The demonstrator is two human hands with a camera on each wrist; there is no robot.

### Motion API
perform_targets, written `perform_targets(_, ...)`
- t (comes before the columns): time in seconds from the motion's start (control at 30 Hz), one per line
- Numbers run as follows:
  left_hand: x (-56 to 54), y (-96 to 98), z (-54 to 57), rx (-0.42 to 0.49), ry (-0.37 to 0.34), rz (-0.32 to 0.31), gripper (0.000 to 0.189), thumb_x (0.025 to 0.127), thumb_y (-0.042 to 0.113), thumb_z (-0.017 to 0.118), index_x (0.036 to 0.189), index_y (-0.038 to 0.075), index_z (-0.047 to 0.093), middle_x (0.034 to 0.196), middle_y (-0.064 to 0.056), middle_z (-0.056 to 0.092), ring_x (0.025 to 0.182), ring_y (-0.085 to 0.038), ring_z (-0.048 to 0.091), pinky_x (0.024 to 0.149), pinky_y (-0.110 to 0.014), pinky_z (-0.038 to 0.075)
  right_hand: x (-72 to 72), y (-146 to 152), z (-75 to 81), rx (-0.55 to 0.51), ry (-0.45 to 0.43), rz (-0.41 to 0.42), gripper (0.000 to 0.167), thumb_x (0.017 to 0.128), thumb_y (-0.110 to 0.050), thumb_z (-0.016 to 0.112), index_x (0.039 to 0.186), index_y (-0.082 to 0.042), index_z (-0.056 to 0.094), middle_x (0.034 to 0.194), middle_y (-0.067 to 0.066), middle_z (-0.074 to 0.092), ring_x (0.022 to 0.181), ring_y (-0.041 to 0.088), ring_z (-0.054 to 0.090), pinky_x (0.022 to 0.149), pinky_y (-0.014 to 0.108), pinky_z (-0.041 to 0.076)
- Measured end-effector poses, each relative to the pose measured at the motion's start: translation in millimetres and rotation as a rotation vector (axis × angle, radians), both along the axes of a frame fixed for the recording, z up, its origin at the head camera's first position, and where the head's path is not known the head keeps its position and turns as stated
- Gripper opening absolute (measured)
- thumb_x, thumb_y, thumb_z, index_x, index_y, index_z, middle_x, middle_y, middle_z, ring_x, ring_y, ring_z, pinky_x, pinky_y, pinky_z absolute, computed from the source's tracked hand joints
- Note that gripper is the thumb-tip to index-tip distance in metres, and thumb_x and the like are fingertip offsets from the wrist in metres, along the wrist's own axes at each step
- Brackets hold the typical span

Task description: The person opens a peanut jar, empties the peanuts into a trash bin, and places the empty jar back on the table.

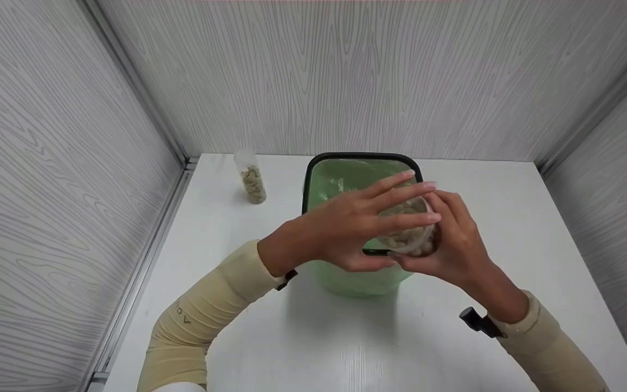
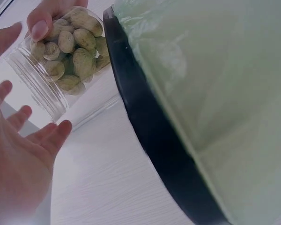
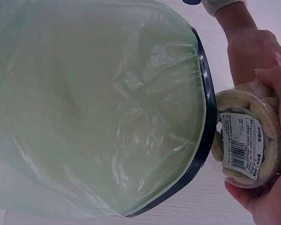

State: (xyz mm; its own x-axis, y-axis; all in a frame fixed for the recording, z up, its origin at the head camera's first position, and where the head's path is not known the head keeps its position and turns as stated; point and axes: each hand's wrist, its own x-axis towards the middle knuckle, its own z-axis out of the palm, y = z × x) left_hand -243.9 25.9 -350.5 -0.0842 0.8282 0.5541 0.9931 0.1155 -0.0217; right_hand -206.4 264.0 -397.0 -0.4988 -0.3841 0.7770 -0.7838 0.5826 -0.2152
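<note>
Right hand [image 1: 458, 245] gripping a clear jar [image 2: 75, 54] of peanuts beside the near right corner of a green-lined bin [image 1: 365, 156], left hand [image 1: 352, 220] spreading its fingers before the jar's mouth, a second container [image 1: 253, 184] standing near the table's [image 1: 515, 228] back left corner.

place: booth-like enclosure [image 1: 30, 163] (room type unclear) | 3 metal-edged wood-grain walls [image 1: 335, 76] | white tabletop [image 1: 515, 228]

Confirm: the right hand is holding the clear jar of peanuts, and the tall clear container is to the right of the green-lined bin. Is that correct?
Not quite: the tall clear container is to the left of the green-lined bin, as the head view shows. The right hand does hold the clear jar.
</note>
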Motion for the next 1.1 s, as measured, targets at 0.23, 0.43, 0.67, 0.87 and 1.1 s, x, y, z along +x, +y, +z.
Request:
perform_targets(0.23,0.8,0.2,2.2,-0.003,0.022,-0.024,0.056,0.1,0.035,0.056,0.152,0.013,0.051,0.163,-0.016,0.043,0.148,-0.033,0.043,0.125,-0.035,0.034,-1.0,-0.2,2.0,0.007,0.01,0.005,0.077,0.086,-0.054,0.071,0.132,0.008,0.06,0.12,0.025,0.058,0.106,0.032,0.057,0.095,0.022,0.046)
perform_targets(0.43,3.0,2.2,3.5,0.026,0.028,0.043,0.061,0.102,0.047,0.058,0.152,0.012,0.051,0.155,-0.015,0.048,0.132,-0.03,0.053,0.11,-0.036,0.048,-1.0,-0.5,3.2,-0.012,-0.014,0.015,0.08,0.086,-0.05,0.071,0.138,0.009,0.056,0.124,0.026,0.057,0.107,0.033,0.058,0.104,0.009,0.039)
perform_targets(0.67,3.2,3.4,1.9,0.043,0.096,0.183,0.08,0.094,0.068,0.059,0.152,0.014,0.048,0.14,-0.014,0.056,0.111,-0.026,0.06,0.093,-0.038,0.056,-0.7,-3.7,2.8,-0.032,-0.008,0.028,0.08,0.085,-0.055,0.074,0.132,0.008,0.058,0.124,0.026,0.057,0.108,0.033,0.059,0.104,0.012,0.041)
perform_targets(0.87,1.8,0.6,0.8,0.046,0.066,0.103,0.076,0.094,0.063,0.062,0.153,0.017,0.047,0.156,-0.016,0.046,0.138,-0.029,0.05,0.113,-0.039,0.048,-1.1,-3.7,2.7,-0.031,-0.001,0.03,0.082,0.084,-0.055,0.076,0.134,0.008,0.058,0.124,0.025,0.058,0.109,0.033,0.059,0.107,0.014,0.04)
perform_targets(1.1,1.0,1.8,-0.8,0.036,0.111,-0.018,0.058,0.096,0.034,0.054,0.15,0.015,0.053,0.16,-0.016,0.046,0.15,-0.033,0.042,0.129,-0.035,0.027,-1.4,-3.3,1.6,-0.007,0.015,0.013,0.071,0.085,-0.05,0.072,0.128,0.006,0.061,0.119,0.023,0.058,0.106,0.031,0.058,0.089,0.028,0.049)
